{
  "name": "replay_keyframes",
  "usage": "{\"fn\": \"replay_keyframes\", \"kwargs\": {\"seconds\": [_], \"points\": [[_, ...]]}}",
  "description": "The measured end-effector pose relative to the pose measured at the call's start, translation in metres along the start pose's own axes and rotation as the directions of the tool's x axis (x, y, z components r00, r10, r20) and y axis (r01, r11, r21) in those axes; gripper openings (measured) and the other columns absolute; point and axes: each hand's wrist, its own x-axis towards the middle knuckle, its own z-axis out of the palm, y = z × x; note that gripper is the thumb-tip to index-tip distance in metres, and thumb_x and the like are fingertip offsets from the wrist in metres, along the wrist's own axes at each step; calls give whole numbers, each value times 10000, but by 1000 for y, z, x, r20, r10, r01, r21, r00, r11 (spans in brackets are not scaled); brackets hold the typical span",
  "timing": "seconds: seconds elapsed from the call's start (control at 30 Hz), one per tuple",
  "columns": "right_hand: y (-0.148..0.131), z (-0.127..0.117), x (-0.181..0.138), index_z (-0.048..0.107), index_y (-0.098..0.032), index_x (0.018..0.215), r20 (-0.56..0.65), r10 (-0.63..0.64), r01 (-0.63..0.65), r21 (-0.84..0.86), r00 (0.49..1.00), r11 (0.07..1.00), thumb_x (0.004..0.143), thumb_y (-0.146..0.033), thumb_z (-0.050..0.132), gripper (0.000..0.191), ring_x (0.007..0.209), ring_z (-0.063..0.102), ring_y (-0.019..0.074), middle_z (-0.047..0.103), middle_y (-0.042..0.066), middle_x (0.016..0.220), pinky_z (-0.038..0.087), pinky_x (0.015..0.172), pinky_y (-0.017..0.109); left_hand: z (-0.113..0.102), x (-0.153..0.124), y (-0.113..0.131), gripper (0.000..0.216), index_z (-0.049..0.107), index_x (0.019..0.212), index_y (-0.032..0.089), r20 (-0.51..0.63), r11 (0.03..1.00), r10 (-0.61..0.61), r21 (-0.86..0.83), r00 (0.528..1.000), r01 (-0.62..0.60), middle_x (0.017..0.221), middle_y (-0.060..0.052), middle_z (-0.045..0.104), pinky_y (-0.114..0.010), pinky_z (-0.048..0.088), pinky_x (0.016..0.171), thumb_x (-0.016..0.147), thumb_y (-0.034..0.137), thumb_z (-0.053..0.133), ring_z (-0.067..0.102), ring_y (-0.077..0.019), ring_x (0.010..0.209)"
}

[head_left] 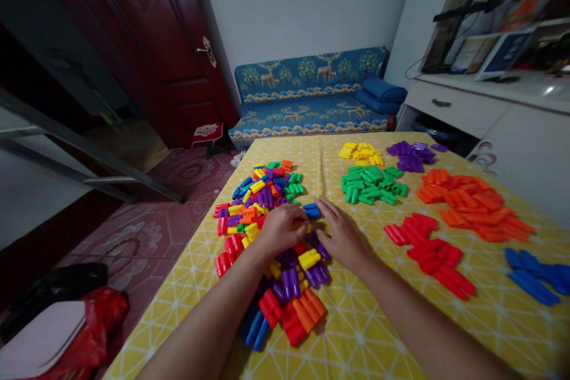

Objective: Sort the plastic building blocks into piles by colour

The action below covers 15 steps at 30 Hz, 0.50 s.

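Observation:
A mixed pile of coloured plastic pieces (pixel 267 196), ribbed like short joined tubes, lies on the table's left half. My left hand (pixel 284 228) is over the pile with its fingers curled inward; whatever they grip is hidden. Just to the right, my right hand (pixel 342 237) rests at the pile's edge, fingers stretched out and apart, holding nothing visible. A blue piece (pixel 312 210) lies between the two hands near the fingertips. Close below are a yellow piece (pixel 309 259) and purple pieces (pixel 291 282).
Single-colour groups lie on the yellow tablecloth (pixel 356 320): yellow (pixel 361 153), purple (pixel 410 156), green (pixel 373 184), orange (pixel 474 205), red (pixel 431 252) and blue (pixel 538 273). Behind are a blue sofa (pixel 307 110) and a white cabinet (pixel 472 104). A small stool (pixel 209 133) stands by the door.

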Motion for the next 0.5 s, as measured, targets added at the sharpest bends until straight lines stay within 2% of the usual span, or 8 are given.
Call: {"fn": "replay_keyframes", "kwargs": {"seconds": [0.03, 0.1, 0.23, 0.37, 0.43, 0.5], "points": [[-2, 0, 2, 400, -209, 1463, 43, -27, 29, -29, 999, 999, 767, -109, 499, 711, 1402, 357, 258, 440, 93, 1487, 315, 1155, 495, -1, 0, 0, 151, 706, 833, 178, -2, 1000, -10, -11, 1000, 10, 826, -45, 705, -263, 475, 733, 859, 245, 574, 643, -175, 794], [-3, -2, 6, 413, -240, 1458, 116, -58, 66, -59, 991, 996, 776, -86, 464, 702, 1393, 366, 242, 443, 64, 1489, 314, 1153, 489, -1, 0, 1, 206, 699, 802, 174, 7, 999, -30, -12, 1000, 30, 775, -35, 692, -246, 453, 669, 890, 292, 556, 627, -156, 723], [-5, -6, 10, 596, -235, 1276, 171, -64, 75, -57, 983, 996, 794, -59, 445, 535, 1228, 518, 217, 588, 56, 1324, 405, 1069, 426, -1, 0, 2, 261, 668, 720, 164, 15, 1000, -27, 12, 1000, 27, 693, -26, 642, -240, 415, 602, 904, 310, 552, 591, -143, 656], [-5, -5, 8, 661, -215, 1104, 85, -1, 2, -12, 996, 1000, 863, -125, 489, 309, 1076, 602, 217, 675, 69, 1131, 469, 954, 371, 0, -1, 1, 145, 685, 870, 165, -78, 999, -17, -41, 997, 14, 891, -59, 667, -256, 477, 724, 878, 278, 595, 633, -170, 816], [-1, -2, 7, 648, -230, 1095, -5, 87, -86, 91, 996, 992, 916, -214, 489, 240, 1007, 640, 209, 699, 61, 1084, 498, 889, 348, 1, -2, 1, 168, 679, 992, 177, -94, 997, -24, -71, 995, 17, 1017, -71, 668, -272, 497, 774, 861, 256, 610, 644, -178, 871], [6, 0, 6, 636, -240, 1088, -87, 176, -156, 199, 981, 967, 937, -268, 482, 218, 933, 665, 198, 714, 50, 1027, 520, 823, 324, 1, -2, 0, 229, 664, 1066, 187, -82, 996, -44, -80, 996, 37, 1053, -70, 674, -281, 510, 769, 847, 232, 612, 654, -179, 855]]}}
